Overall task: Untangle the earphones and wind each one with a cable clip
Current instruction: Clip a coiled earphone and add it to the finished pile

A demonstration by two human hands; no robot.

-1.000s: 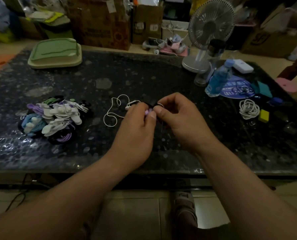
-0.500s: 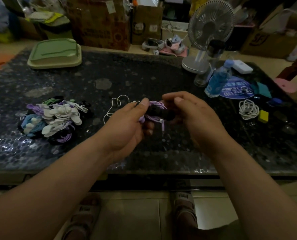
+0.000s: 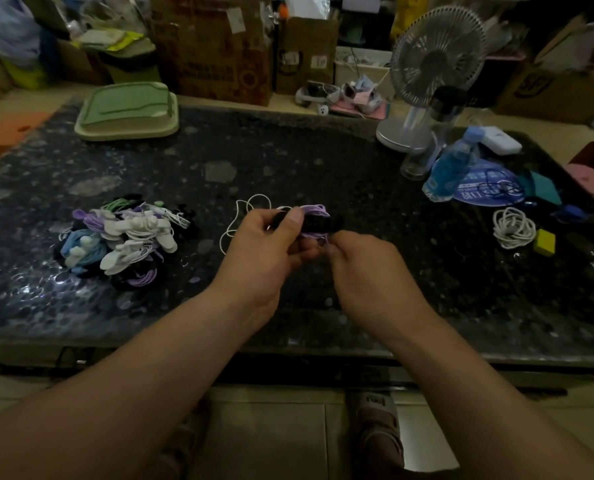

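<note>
My left hand holds a coiled purple earphone with a black cable clip across the coil, thumb on top, just above the dark table. My right hand is curled below and to the right of the bundle, its fingertips at the loose purple end; the pinch itself is hidden. A loose white earphone lies on the table behind my left hand. At the left is a pile of wound earphones in white, purple, blue and green with clips.
A green tray sits at the far left. A fan, a clear cup and a blue bottle stand far right. A white cable coil and a yellow block lie right.
The purple bundle with the black clip now shows between my hands. My right hand has dropped lower and nearer to me; my left hand keeps the bundle up.
</note>
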